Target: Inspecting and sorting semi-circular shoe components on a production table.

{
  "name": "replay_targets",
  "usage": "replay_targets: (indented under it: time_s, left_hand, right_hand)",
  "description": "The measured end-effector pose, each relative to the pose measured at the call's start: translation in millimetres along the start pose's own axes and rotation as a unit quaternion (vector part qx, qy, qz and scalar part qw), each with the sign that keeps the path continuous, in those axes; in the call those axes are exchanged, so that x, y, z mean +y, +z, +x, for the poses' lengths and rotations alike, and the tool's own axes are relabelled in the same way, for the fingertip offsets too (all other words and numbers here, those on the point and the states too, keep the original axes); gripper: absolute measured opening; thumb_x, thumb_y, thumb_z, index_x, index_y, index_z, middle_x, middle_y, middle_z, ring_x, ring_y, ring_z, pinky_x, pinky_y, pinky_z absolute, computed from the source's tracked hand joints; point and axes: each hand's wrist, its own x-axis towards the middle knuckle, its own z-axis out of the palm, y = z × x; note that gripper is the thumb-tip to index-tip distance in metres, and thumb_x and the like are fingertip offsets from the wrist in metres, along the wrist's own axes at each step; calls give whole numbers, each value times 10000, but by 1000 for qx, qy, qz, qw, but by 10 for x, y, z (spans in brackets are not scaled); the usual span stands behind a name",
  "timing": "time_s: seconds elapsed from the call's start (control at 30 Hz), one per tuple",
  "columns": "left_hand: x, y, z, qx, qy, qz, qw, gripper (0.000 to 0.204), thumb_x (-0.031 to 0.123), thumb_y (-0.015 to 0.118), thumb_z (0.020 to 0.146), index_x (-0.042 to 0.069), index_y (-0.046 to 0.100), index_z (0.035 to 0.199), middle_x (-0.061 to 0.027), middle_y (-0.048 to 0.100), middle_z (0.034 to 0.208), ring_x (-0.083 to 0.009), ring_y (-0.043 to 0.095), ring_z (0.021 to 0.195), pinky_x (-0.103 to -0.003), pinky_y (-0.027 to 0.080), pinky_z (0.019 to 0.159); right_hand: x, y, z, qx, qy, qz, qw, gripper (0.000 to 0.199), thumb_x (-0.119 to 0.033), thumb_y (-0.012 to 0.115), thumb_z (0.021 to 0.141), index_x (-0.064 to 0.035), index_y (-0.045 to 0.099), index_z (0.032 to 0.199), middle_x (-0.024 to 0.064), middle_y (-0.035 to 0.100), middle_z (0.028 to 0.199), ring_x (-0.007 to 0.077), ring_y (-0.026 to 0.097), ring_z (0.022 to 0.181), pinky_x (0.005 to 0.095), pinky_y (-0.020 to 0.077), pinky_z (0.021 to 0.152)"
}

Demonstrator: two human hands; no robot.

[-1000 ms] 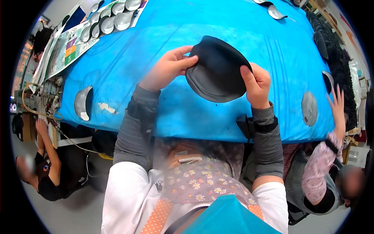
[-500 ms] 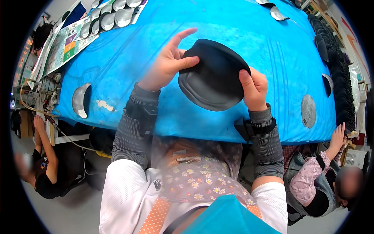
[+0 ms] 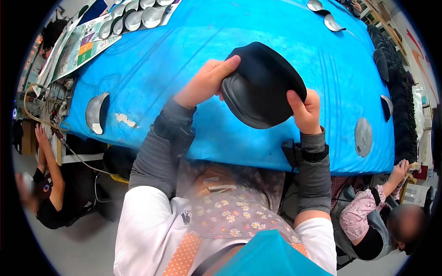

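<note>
A dark, rounded moulded pad (image 3: 262, 85), shaped like a shallow cup, is held up in both hands above the blue worktop (image 3: 184, 60), not resting on it; its hollow rimmed side tilts toward the camera, probably so the inside can be looked over; the left hand (image 3: 205, 83) grips the left rim, fingers (image 3: 225, 64) laid over the upper edge and closed on the pad; the right hand (image 3: 304, 108) pinches the lower right rim, thumb on the inner face, other fingers hidden behind the pad, so clamped on it too; both forearms in grey ribbed sleeves (image 3: 156, 152) come up from the lower edge.

Outward: a grey half-moon piece (image 3: 95, 112) lies at the worktop's left edge, beside a small pale scrap (image 3: 125, 120); a grey oval piece (image 3: 363, 136) sits near the right edge; a row of shiny cup shapes (image 3: 133, 16) lies on a printed sheet (image 3: 80, 48) at the far left; a long stack of dark pads (image 3: 396, 92) runs down the right side, likely stock within reach; two more light pieces (image 3: 324, 14) at the top, cut off by the rim.

Two other people sit below the worktop's near edge, one at left (image 3: 50, 184), one at right (image 3: 368, 216), the latter's hand (image 3: 399, 168) at the stack; what they do is hard to make out; the pad's material cannot be told.
</note>
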Motion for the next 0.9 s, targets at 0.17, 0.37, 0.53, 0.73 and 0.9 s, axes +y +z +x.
replay_targets:
  time_s: [0.17,0.37,0.53,0.73,0.9]
  left_hand:
    - [-3,61,7,57,-46,-14,997,561,482,402,967,33,627,717,-27,592,609,-104,537,489,-228,411,454]
    - [19,34,8,-24,-54,58,997,582,480,372,968,42,624,679,-33,574,561,-109,536,474,-229,407,446]
    - [-24,167,32,11,-7,4,1000,545,471,388,962,43,629,727,-43,603,604,-111,559,498,-230,422,484]
    - [-85,397,1,-56,26,40,997,457,384,412,977,36,654,807,-46,673,715,-98,594,600,-218,403,524]
    - [-102,316,36,59,93,92,990,505,383,445,974,-15,677,767,-82,663,660,-127,607,582,-252,461,545]
  right_hand:
    - [22,62,73,13,-40,-80,996,237,-95,607,877,-11,538,667,67,429,535,209,407,492,311,304,463]
    - [87,43,88,61,-145,-206,966,178,-51,653,824,-15,565,673,70,455,531,238,414,463,332,302,437]
    - [66,53,78,86,-120,-215,965,204,-57,641,841,-13,549,664,72,442,526,235,400,459,337,295,441]
    - [82,158,65,118,-63,-188,973,285,-135,572,912,-3,523,664,84,433,529,234,393,455,331,306,450]
    - [75,220,14,5,145,-59,988,383,-266,477,976,-2,532,704,51,479,553,155,449,498,298,346,477]
